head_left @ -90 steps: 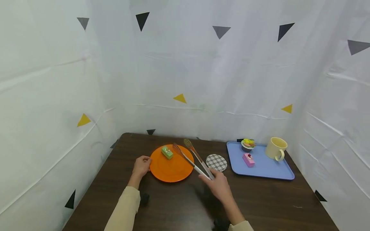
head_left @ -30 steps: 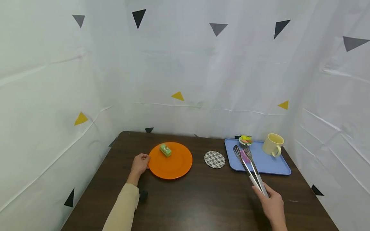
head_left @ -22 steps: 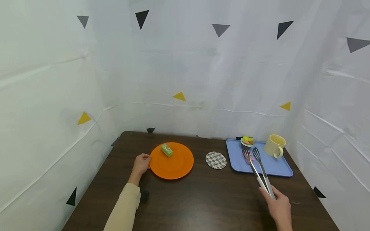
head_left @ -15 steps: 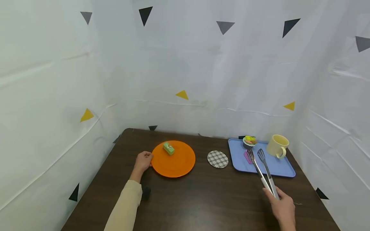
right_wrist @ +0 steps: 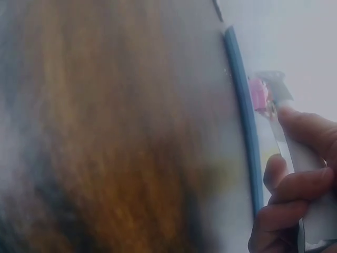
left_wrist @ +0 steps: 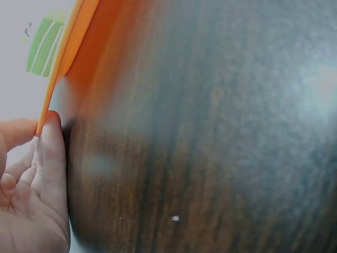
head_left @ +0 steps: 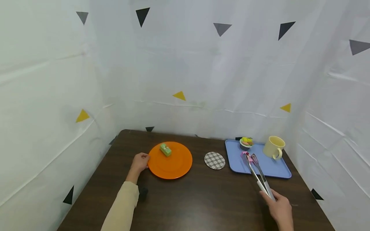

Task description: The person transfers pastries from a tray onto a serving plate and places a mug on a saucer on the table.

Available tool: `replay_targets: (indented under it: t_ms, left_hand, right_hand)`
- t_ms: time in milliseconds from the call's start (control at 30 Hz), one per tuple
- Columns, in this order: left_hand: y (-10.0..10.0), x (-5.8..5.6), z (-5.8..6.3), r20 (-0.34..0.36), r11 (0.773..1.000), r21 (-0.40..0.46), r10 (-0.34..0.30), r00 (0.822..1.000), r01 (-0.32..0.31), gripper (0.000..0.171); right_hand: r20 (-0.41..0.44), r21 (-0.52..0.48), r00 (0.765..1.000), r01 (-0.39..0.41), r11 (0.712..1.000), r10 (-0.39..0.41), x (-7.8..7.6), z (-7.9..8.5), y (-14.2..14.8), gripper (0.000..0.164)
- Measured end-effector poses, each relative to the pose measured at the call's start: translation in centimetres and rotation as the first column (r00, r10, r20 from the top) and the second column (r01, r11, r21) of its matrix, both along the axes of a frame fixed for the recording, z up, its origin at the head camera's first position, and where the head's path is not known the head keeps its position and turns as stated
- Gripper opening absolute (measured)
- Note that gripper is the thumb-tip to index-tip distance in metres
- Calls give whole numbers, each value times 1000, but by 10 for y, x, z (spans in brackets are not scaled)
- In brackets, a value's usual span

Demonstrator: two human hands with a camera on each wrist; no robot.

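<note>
Gripping tongs (head_left: pixel 261 174) in the right hand (head_left: pixel 279 206), I point them forward-left at the pink cake (head_left: pixel 244 154) on a blue tray (head_left: pixel 273 169) with dessert cup (head_left: pixel 246 144) and mug (head_left: pixel 271 147), left hand (head_left: pixel 140 162) pinching an orange plate (head_left: pixel 173 166) bearing green cake (head_left: pixel 165 149).

Dressed in a plain, pale cream sleeve (head_left: pixel 119 207) on the left arm, loosely cut, widening toward the elbow and ending in a straight-edged cuff (head_left: pixel 131 185) short of the wrist. Marked just beside that cuff by a small dark lump (head_left: pixel 143 193), too blurred to identify. Bare at left hand (head_left: pixel 140 162) and right hand (head_left: pixel 279 206), jointed in ordinary human fashion.
</note>
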State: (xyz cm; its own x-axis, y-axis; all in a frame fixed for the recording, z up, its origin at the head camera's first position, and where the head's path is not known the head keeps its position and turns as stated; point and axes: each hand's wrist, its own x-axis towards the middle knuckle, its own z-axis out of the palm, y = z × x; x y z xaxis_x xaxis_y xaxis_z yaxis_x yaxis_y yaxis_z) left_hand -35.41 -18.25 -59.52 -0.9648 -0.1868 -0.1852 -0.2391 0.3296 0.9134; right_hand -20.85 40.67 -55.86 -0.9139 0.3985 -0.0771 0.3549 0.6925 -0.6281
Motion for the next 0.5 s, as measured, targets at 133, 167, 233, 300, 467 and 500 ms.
replay_targets:
  t_ms: [133,167,233,300,467,500]
  left_hand:
    - [0,1,4,1,1000,30,2,1000,-2,39]
    - [0,1,4,-1,1000,31,3,1000,-3,39]
    - [-1,1,5,0,1000,25,15,1000,-15,39]
    - [-1,2,5,-4,1000,21,23,1000,-23,38]
    - [-3,4,1,-16,1000,21,20,1000,-20,38]
    - [-5,4,0,-17,1000,22,20,1000,-19,38]
  right_hand:
    - [7,13,1000,-16,1000,16,-1,4,-1,86]
    - [6,15,1000,-18,1000,17,-1,4,-1,86]
    - [5,18,1000,-24,1000,24,-2,3,-2,87]
    - [16,14,999,-36,999,35,-3,1,-2,87]
    - [52,13,998,-36,999,35,-4,-2,-1,88]
    - [54,17,998,-38,999,37,-4,-2,-1,88]
